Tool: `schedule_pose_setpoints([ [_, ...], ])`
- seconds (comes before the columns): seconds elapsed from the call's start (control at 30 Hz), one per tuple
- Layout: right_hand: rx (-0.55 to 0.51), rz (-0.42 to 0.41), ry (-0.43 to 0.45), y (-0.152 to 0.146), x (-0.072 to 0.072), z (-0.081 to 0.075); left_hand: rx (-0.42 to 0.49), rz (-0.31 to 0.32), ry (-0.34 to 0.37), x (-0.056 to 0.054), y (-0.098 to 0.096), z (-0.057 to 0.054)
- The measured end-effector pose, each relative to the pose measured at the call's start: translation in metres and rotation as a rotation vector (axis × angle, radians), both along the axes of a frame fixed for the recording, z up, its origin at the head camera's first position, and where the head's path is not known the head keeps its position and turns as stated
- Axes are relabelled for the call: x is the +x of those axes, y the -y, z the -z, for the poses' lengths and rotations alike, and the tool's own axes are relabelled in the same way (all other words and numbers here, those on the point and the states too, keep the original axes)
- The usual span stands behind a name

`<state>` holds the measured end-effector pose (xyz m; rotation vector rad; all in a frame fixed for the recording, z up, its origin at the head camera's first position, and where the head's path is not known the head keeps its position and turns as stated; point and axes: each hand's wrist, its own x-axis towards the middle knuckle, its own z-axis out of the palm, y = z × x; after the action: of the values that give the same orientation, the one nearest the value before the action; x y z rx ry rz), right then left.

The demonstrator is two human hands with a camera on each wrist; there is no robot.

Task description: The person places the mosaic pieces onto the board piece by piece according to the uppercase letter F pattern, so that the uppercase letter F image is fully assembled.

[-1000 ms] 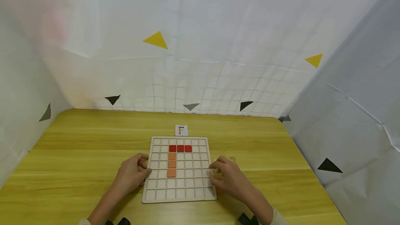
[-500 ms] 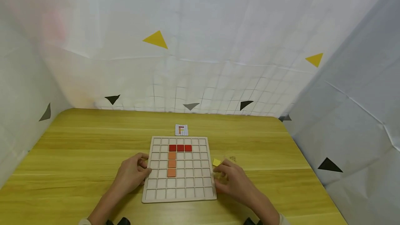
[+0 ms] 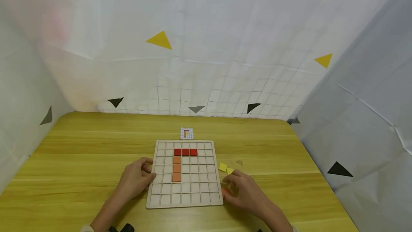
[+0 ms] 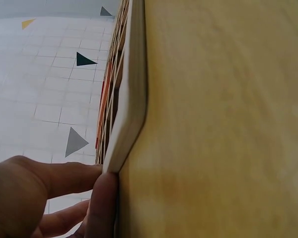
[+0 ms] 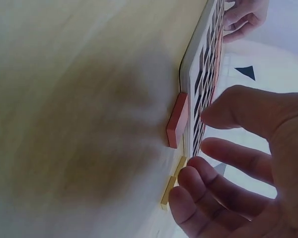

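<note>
A square wooden grid board (image 3: 195, 189) lies on the table. Its cells hold a row of red tiles (image 3: 185, 152) and, running down from the row's left end, a column of orange tiles (image 3: 177, 168). My left hand (image 3: 136, 177) pinches the board's left edge; the left wrist view shows thumb and finger at the rim. Off the right edge, my right hand (image 3: 245, 192) hovers with loosely bent fingers and nothing between them. Below it a red-orange tile (image 5: 177, 120) lies by the board's edge, mostly hidden in the head view. Two yellow tiles (image 3: 223, 167) lie near its fingertips.
Behind the board lies a small card (image 3: 186, 134) printed with a grid and a similar coloured shape. White sheeting (image 3: 206, 74) with yellow, black and grey triangles stands around the wooden table (image 3: 96, 135).
My right hand has drawn back to the right and slightly down from the board's edge. Two yellow tiles have come into view beside the board, one after the other. The left hand keeps its place.
</note>
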<state>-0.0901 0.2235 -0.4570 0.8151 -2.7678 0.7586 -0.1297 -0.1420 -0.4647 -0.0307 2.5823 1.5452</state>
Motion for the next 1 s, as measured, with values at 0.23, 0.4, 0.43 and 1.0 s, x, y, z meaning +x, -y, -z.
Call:
schedule_pose_setpoints([
  [0.23,0.038,0.035,0.143,-0.0039,0.0061,-0.001,-0.016,0.001,0.006,-0.0005,0.0007,-0.0005],
  [0.4,0.031,0.029,0.167,-0.0038,0.0075,0.0017,-0.022,0.007,0.008,-0.0008,0.0004,-0.0002],
  [0.43,0.03,0.026,0.164,-0.0035,0.0074,0.0023,-0.023,0.007,0.008,-0.0008,0.0003,0.0001],
  [1.0,-0.031,0.038,0.169,0.0033,0.0055,0.0061,-0.013,0.004,-0.003,-0.001,0.0021,0.0029],
])
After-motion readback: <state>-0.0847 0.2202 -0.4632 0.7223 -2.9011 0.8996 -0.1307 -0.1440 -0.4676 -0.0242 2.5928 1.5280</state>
